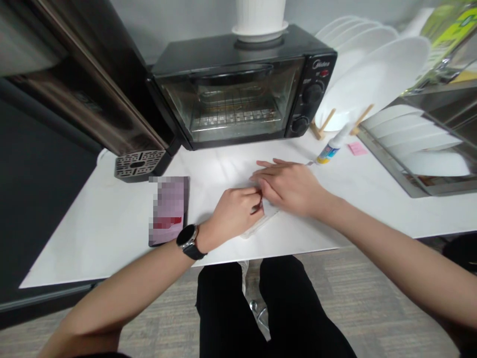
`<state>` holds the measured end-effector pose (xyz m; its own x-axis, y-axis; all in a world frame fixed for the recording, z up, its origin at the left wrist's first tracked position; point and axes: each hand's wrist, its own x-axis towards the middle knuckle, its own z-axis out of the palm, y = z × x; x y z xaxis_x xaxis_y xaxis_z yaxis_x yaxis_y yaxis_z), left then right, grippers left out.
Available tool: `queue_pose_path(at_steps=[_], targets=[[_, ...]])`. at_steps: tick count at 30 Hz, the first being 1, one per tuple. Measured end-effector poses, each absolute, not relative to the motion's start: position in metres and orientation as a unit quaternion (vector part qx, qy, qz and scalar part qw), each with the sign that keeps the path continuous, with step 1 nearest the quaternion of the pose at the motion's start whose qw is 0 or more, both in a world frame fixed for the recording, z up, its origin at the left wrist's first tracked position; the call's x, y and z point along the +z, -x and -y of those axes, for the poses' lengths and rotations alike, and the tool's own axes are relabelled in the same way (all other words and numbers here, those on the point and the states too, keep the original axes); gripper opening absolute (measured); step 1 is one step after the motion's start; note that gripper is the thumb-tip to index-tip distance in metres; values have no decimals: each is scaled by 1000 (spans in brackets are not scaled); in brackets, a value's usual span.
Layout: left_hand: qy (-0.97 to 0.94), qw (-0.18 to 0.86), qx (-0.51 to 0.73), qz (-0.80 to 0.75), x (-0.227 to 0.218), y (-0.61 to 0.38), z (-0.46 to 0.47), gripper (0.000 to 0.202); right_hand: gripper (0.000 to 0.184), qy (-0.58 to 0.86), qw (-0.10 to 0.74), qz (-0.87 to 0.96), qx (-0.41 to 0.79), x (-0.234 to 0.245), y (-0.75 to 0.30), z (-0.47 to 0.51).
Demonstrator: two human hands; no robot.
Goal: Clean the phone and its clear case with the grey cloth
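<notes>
My left hand (238,209), with a black watch (187,236) on its wrist, rests on the white counter with its fingers curled inward. What those fingers hold, if anything, is hidden. My right hand (292,186) lies over the left fingertips, its own fingers stretched out flat and a little blurred. Under both hands is a thin, pale, see-through flat piece (257,228), mostly covered; its near edge shows. Beyond the right hand stands a small glue-like bottle (330,149) with a white nozzle and a blue and yellow label.
A phone (169,211) lies left of my hands. Behind stand a black toaster oven (238,94) bearing a white pot (261,17), and a drink machine (139,161). To the right are racked white plates (376,64), a pink note (357,148) and a dish drawer (417,186).
</notes>
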<state>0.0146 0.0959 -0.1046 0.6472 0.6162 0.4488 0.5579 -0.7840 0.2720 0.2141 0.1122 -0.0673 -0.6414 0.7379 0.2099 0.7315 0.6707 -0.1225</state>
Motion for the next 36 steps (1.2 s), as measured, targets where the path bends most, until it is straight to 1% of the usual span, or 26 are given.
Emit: queue_pose_path(at_steps=[3, 5, 8, 10, 13, 16, 18, 20, 22, 24, 27, 29, 32, 34, 36], targets=[[-896, 80, 281, -333, -103, -16, -95, 43, 51, 491, 108, 864, 2, -68, -240, -134], [-891, 88, 288, -339, -103, -17, -95, 45, 52, 520, 107, 847, -5, -68, -245, -139], [-897, 81, 278, -335, -105, -15, -96, 38, 49, 457, 134, 879, -23, -70, -224, -121], [-901, 68, 271, -331, -106, -14, -97, 35, 49, 399, 140, 906, -1, -71, -206, -107], [-899, 80, 266, -338, -105, -13, -97, 36, 47, 411, 143, 900, 9, -70, -207, -109], [-890, 115, 268, -350, -102, -15, -95, 42, 49, 484, 131, 865, 21, -70, -239, -134], [-885, 127, 271, -357, -101, -16, -94, 45, 52, 523, 137, 841, 31, -70, -253, -145], [-885, 129, 267, -359, -102, -16, -94, 43, 50, 504, 157, 849, 15, -71, -247, -140], [-891, 115, 260, -353, -103, -15, -95, 37, 44, 439, 175, 881, -12, -72, -226, -123], [-897, 90, 255, -351, -104, -13, -96, 31, 44, 383, 176, 907, -6, -73, -203, -107], [-897, 84, 252, -353, -103, -13, -97, 31, 45, 392, 162, 905, 6, -73, -202, -106], [-895, 102, 255, -351, -101, -14, -95, 36, 47, 432, 146, 890, 7, -73, -224, -121], [-890, 118, 267, -350, -99, -17, -93, 42, 51, 500, 155, 852, 5, -73, -252, -140], [-888, 124, 274, -348, -100, -16, -92, 40, 51, 488, 164, 857, -5, -73, -248, -138], [-890, 117, 275, -345, -102, -15, -94, 37, 48, 434, 165, 885, -17, -73, -227, -125]])
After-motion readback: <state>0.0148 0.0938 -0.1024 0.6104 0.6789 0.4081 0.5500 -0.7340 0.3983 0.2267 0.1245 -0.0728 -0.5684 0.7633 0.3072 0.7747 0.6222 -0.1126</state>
